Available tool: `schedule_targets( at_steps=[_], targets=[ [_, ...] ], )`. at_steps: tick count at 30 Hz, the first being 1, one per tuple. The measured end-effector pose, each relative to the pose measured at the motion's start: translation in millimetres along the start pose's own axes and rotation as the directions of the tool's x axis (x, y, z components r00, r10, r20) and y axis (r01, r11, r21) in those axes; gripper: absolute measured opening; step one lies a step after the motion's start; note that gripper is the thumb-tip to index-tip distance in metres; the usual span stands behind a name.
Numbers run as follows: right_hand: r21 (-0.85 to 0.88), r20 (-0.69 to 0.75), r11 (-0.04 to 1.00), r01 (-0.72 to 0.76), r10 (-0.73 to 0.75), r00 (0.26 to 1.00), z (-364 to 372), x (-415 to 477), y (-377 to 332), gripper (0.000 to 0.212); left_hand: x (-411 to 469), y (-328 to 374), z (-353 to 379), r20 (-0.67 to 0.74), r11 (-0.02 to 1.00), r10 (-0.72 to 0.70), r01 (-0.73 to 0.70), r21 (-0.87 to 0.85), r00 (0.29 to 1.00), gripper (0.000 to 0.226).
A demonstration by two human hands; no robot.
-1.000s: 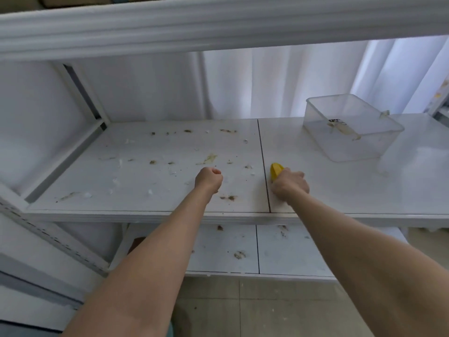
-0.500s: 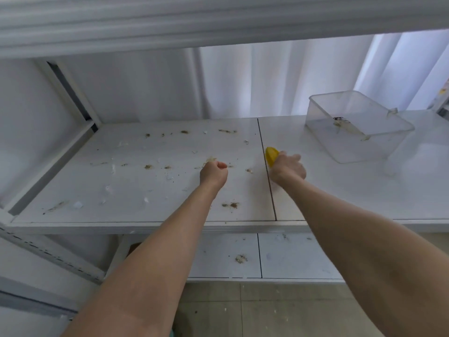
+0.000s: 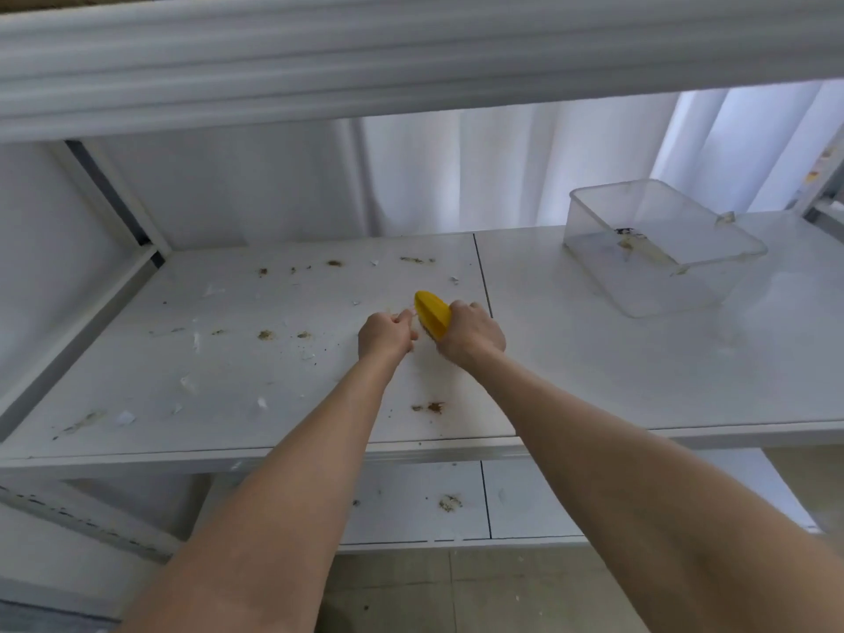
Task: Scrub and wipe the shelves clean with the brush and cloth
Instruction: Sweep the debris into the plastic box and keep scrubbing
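The white middle shelf [image 3: 137, 404] is littered with brown crumbs and white flakes, mostly on its left panel. My right hand [image 3: 472, 333] grips a yellow brush [image 3: 433, 312] and holds it down on the shelf just left of the panel seam. My left hand [image 3: 382, 333] is curled into a fist on the shelf, right beside the brush; I cannot tell whether it holds anything. No cloth is in view.
A clear plastic container [image 3: 662, 249] with some dirt inside stands at the back right of the shelf. The upper shelf's front beam [image 3: 411, 52] hangs low overhead. A lower shelf [image 3: 411, 504] also carries debris. White curtains hang behind the rack.
My right hand has carried the brush left across the seam and farther back onto the dirty panel. My left hand has moved back and to the right, next to the brush.
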State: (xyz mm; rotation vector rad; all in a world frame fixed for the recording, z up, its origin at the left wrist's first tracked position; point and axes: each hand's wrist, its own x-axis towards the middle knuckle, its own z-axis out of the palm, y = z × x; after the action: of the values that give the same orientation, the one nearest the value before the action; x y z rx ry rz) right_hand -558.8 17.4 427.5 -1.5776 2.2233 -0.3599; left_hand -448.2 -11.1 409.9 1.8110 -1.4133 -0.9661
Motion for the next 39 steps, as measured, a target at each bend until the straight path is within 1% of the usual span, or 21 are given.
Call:
schedule_targets(
  at_steps=[2, 4, 7, 9, 12, 13, 15, 16, 18, 20, 22, 24, 27, 29, 30, 32, 34, 37, 39],
  targets=[
    [-0.03, 0.019, 1.0, 0.0, 0.001, 1.0, -12, 3, 12, 0.034, -5, 11, 9, 0.015, 1.0, 0.004, -0.004, -0.011, 1.0, 0.032],
    [-0.038, -0.003, 0.999, -0.008, 0.008, 1.0, -18, 5, 23, 0.031, -9, 25, 19, 0.047, 1.0, 0.022, -0.021, -0.019, 0.999, 0.024],
    [-0.032, -0.022, 0.997, -0.069, 0.068, 0.997, -25, 10, 39, 0.027, -17, 42, 29, 0.102, 1.0, 0.029, -0.028, -0.008, 0.994, 0.029],
    [-0.01, -0.012, 0.995, -0.103, 0.103, 0.995, -27, 15, 46, 0.027, -17, 45, 29, 0.09, 0.998, 0.053, -0.055, 0.019, 0.995, 0.025],
    [0.078, -0.007, 0.986, -0.15, 0.151, 0.988, -28, 22, 55, 0.024, -13, 38, 25, 0.07, 0.995, 0.071, -0.076, 0.067, 0.995, 0.012],
    [0.092, -0.019, 0.982, -0.167, 0.169, 0.985, -29, 26, 59, 0.023, -9, 35, 23, 0.063, 0.995, 0.064, -0.068, 0.07, 0.996, 0.015],
    [0.093, -0.065, 0.975, -0.202, 0.208, 0.976, -34, 36, 66, 0.023, 1, 32, 18, 0.044, 0.998, 0.039, -0.04, 0.044, 0.998, 0.033],
    [0.077, -0.089, 0.972, -0.223, 0.23, 0.969, -37, 43, 69, 0.025, 6, 31, 15, 0.024, 0.999, 0.027, -0.027, 0.025, 0.999, 0.038],
    [0.031, -0.087, 0.96, -0.277, 0.278, 0.957, -41, 54, 77, 0.031, 18, 29, 12, -0.001, 1.0, 0.008, -0.008, 0.018, 1.0, 0.037],
    [0.012, -0.032, 0.953, -0.302, 0.302, 0.953, -37, 63, 76, 0.038, 28, 25, 7, 0.01, 0.999, -0.003, 0.002, 0.048, 1.0, 0.024],
    [-0.043, -0.012, 0.964, -0.262, 0.262, 0.965, -26, 67, 65, 0.041, 38, 23, 3, 0.026, 0.998, -0.003, 0.001, 0.066, 1.0, 0.016],
    [-0.103, -0.017, 0.976, -0.193, 0.192, 0.981, -13, 70, 46, 0.041, 46, 21, -1, 0.044, 0.997, -0.004, 0.001, 0.075, 0.999, 0.016],
    [-0.126, -0.021, 0.991, -0.05, 0.047, 0.999, 11, 64, 14, 0.036, 58, 23, -4, 0.051, 0.995, -0.005, 0.0, 0.095, 0.999, 0.015],
    [-0.141, 0.012, 0.989, 0.051, -0.05, 0.999, 23, 61, -2, 0.038, 64, 25, -3, 0.059, 0.994, -0.011, 0.004, 0.111, 0.998, 0.016],
    [-0.117, 0.04, 0.99, 0.073, -0.068, 0.997, 24, 62, -5, 0.038, 66, 27, -1, 0.068, 0.993, -0.01, 0.002, 0.118, 0.998, 0.018],
    [-0.009, 0.062, 0.998, 0.069, -0.068, 0.996, 15, 71, -4, 0.034, 69, 34, 3, 0.088, 0.992, 0.01, -0.021, 0.124, 0.996, 0.02],
    [0.076, -0.008, 0.997, 0.019, -0.019, 1.0, -2, 83, 5, 0.037, 74, 42, 5, 0.097, 0.991, 0.042, -0.054, 0.126, 0.994, 0.018],
    [0.121, -0.114, 0.989, -0.089, 0.103, 0.988, -23, 102, 22, 0.046, 81, 52, 11, 0.107, 0.991, 0.071, -0.083, 0.108, 0.992, 0.013],
    [0.12, -0.155, 0.983, -0.14, 0.158, 0.975, -29, 116, 29, 0.042, 87, 55, 16, 0.116, 0.99, 0.087, -0.099, 0.099, 0.989, 0.013]
  ],
)
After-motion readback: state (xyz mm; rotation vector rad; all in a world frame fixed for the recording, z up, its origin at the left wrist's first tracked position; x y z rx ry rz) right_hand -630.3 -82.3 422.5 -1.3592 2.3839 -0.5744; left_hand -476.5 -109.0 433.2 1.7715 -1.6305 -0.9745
